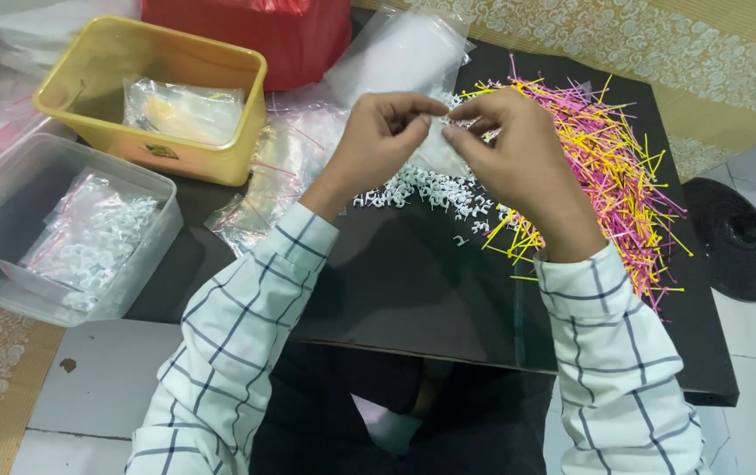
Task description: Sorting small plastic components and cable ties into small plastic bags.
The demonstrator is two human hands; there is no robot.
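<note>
My left hand (381,141) and my right hand (510,149) meet above the black table (413,290), both pinching a small clear plastic bag (438,145) between thumbs and fingertips. Under the hands lies a heap of small white plastic clips (435,192). To the right spreads a pile of thin pink and yellow sticks (611,167). What is inside the bag is hidden by my fingers.
A yellow tub (88,62) holding a clear bag stands at the back left. A clear box (145,189) with filled bags of white clips sits at the left edge. Loose clear bags (290,158) lie behind the hands, a red bag (255,35) beyond. A black stand base (734,237) is on the floor at right.
</note>
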